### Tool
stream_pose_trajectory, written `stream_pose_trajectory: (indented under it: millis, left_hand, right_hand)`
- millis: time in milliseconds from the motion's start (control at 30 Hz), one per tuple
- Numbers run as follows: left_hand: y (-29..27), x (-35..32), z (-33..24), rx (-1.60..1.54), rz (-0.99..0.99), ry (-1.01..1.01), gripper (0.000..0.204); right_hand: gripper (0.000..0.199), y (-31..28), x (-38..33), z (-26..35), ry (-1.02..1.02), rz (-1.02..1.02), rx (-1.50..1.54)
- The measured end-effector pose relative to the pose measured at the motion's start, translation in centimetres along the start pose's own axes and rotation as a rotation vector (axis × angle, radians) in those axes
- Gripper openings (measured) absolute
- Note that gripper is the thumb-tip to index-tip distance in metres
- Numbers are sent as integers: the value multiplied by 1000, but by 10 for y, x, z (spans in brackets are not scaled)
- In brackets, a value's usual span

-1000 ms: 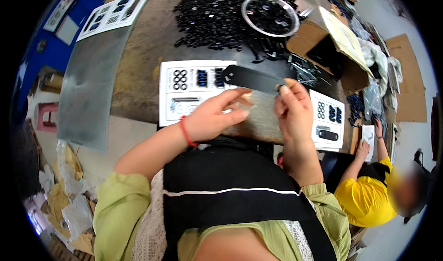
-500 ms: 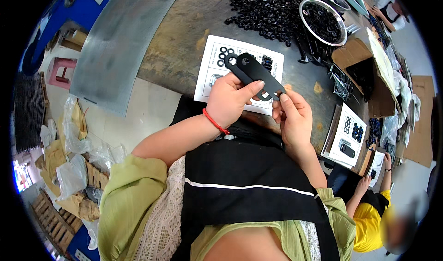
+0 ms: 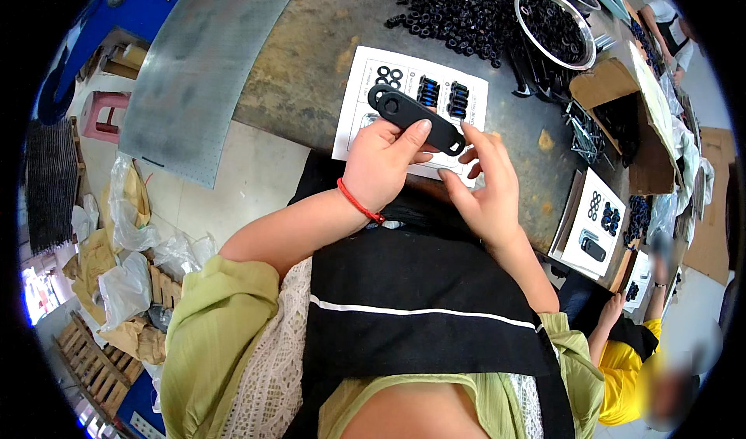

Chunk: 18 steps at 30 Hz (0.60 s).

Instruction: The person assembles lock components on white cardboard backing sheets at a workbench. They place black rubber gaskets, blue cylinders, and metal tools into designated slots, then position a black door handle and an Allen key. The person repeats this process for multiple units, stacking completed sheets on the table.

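Observation:
My left hand is closed on a pair of black elongated plates with rounded ends and holes, one lying over the other and slightly offset. Its thumb presses on the upper plate. At the plates' right end is my right hand, thumb and fingers apart; whether a fingertip touches the edge I cannot tell. Under the plates lies a white printed card holding black rings, dark bolt-like parts with blue bands, and similar parts beside them. My left hand hides the card's near-left part.
Loose black small parts pile at the table's far side, beside a metal bowl of them. A cardboard box and metal rods sit to the right. Stacked printed cards lie nearer. Co-workers occupy the right side.
My right fingers have released their pinch on the plates' right end and spread apart. The two plates, fanned before, now overlap more closely and lie flatter in my left hand.

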<state>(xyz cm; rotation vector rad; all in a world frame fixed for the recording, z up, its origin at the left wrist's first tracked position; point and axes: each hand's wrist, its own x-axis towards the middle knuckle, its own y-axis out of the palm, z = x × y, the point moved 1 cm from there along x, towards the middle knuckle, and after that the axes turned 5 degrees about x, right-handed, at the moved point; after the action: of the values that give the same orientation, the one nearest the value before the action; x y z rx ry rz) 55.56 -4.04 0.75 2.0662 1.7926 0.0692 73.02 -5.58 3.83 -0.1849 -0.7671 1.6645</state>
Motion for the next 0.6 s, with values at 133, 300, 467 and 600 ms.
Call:
stream_pose_trajectory:
  millis: [133,300,467,600]
  left_hand:
    - [-2,-3,13,2,19,66,26]
    - [-10,-22,-2,48,109,-66,27]
    - [-52,-30,-12,747,94,-126,22]
    - [-72,-19,-14,1139,-159,266,18]
  right_hand:
    - [49,14,4,-9,29,-28,-73]
    - [39,15,-2,-21,-194,-39,-127]
    - [38,14,-11,-49,-154,44,-115]
    - [35,24,3,-67,-44,165,-204]
